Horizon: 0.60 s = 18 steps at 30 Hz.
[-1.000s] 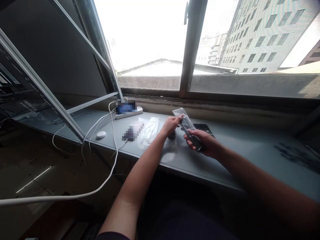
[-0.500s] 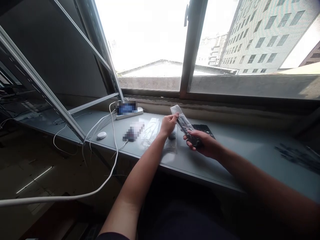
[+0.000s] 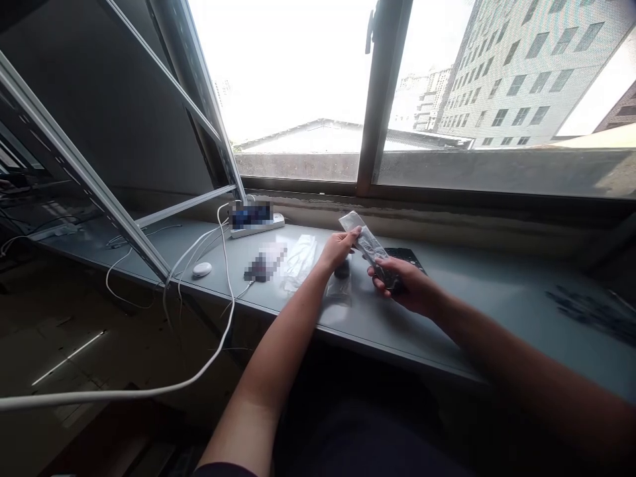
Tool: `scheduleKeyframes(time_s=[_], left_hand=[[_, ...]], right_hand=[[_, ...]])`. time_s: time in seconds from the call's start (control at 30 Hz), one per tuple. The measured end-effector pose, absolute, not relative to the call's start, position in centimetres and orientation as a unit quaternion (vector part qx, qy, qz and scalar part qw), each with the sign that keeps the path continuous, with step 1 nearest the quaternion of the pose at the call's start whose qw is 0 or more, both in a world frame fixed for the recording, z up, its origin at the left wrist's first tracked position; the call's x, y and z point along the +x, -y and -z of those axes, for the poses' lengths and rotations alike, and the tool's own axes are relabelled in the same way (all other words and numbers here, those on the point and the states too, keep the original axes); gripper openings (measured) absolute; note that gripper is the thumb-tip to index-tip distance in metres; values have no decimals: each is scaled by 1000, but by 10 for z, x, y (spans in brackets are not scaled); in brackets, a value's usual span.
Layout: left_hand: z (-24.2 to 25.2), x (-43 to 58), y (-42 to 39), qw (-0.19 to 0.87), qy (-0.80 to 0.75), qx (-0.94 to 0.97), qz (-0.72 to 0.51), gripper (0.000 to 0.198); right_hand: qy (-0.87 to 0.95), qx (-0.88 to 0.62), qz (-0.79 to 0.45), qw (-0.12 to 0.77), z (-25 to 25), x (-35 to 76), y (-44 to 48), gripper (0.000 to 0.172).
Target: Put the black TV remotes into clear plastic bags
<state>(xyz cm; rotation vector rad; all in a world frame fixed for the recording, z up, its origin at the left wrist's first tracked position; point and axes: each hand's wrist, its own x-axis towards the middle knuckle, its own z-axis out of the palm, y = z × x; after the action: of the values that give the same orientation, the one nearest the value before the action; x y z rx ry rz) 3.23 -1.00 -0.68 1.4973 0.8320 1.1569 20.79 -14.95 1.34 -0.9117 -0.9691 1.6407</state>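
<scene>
Both my hands hold a long clear plastic bag with a dark slim item inside, above the grey ledge. My left hand pinches the bag near its upper end. My right hand is closed round its lower end. Under my hands, on the ledge, lie a small dark round object on another clear bag and a flat black panel.
More clear bags lie left of my hands, next to a blurred dark item. A white power strip, white cables and a white oval device sit farther left. Slanted metal rails cross the left side. Dark items lie far right.
The bag was raised a little and then lowered slightly, with both hands keeping hold of it. The other things stay put.
</scene>
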Motion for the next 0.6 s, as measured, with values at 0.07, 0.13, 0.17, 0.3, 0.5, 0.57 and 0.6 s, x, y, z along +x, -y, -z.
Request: scheduleKeyframes(time_s=[0.07, 0.13, 0.17, 0.3, 0.5, 0.57, 0.6], left_hand=[[7, 32, 10, 514, -348, 619, -481, 65], [7, 32, 10, 512, -352, 618, -483, 65], [8, 32, 9, 510, -354, 618, -483, 65], [9, 32, 8, 509, -352, 621, -481, 63], [9, 32, 9, 508, -349, 622, -483, 63], [9, 32, 10, 509, -349, 622, -482, 63], [8, 32, 10, 510, -349, 621, -482, 63]], right_hand=[[400, -376, -674, 495, -13, 208, 149, 27], [400, -377, -673, 496, -13, 208, 149, 27], [399, -377, -673, 496, -13, 208, 149, 27], [396, -380, -674, 495, -15, 207, 150, 25], [393, -380, -678, 490, -15, 207, 151, 26], [395, -378, -678, 491, -14, 208, 150, 27], [395, -378, -678, 491, -13, 208, 150, 26]])
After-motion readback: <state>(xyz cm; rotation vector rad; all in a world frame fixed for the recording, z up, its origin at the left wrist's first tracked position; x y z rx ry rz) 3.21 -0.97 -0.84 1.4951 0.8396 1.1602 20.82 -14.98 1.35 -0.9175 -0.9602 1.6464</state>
